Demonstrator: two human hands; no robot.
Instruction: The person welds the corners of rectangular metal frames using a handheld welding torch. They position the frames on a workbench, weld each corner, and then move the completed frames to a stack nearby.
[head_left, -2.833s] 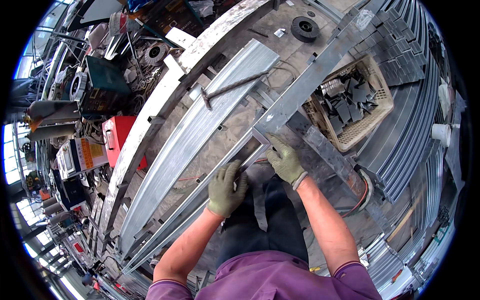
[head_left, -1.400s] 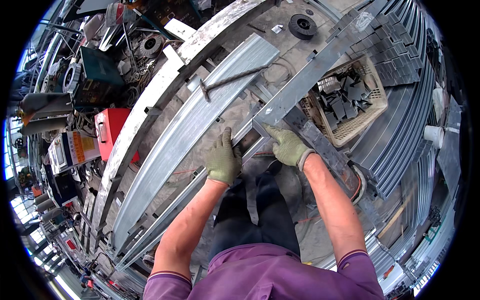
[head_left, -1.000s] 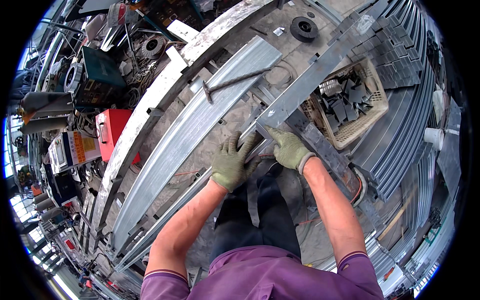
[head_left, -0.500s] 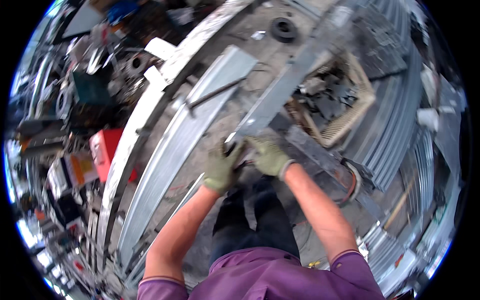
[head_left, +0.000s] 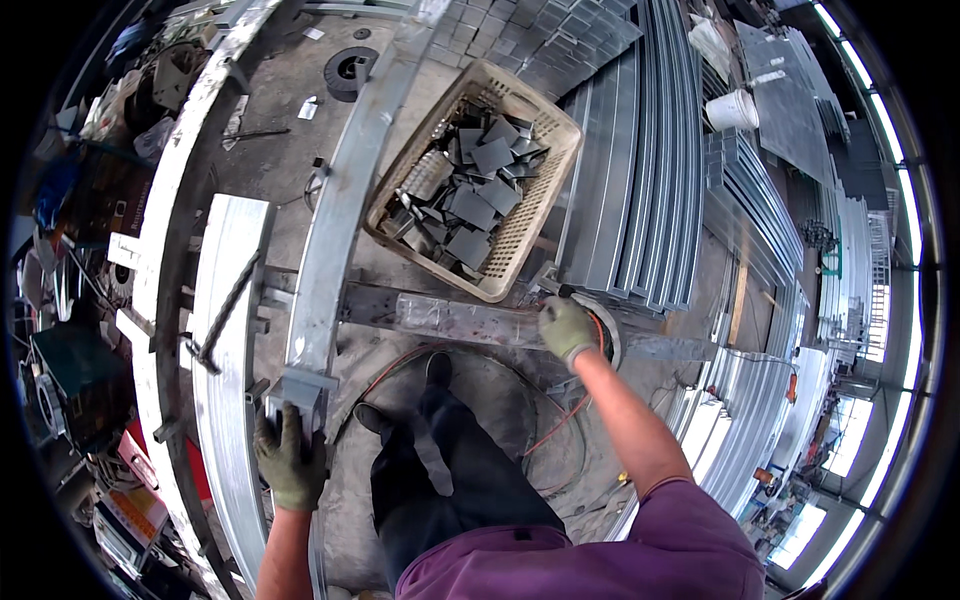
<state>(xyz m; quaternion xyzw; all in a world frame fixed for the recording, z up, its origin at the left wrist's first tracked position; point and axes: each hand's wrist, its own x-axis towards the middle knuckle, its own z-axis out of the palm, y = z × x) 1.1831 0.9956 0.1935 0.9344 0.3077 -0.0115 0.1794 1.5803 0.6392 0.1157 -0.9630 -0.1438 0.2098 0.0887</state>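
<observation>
My left hand [head_left: 290, 462], in a grey-green work glove, is at the near end of a long galvanized steel beam [head_left: 352, 185]. Its fingers hold a small square metal plate [head_left: 310, 380] against that end; part of the plate is hidden behind the glove. Out to the right, my gloved right hand [head_left: 567, 328] is closed beside the far end of a dark steel crossbar [head_left: 450, 318], next to a looped hose [head_left: 604, 345]. What lies in its fingers is too small to tell.
A cream plastic basket [head_left: 548, 205] of loose square plates stands ahead. Stacked steel profiles [head_left: 640, 170] lie to the right. Left of me are another beam [head_left: 232, 290] with a dark rod [head_left: 232, 310] on it and a white-streaked rail [head_left: 160, 230]. Cables [head_left: 540, 440] loop across the floor.
My hands were close together at the beam's end. The right has since moved away to the right, past the basket, while the left stays at the end. My view has turned rightward.
</observation>
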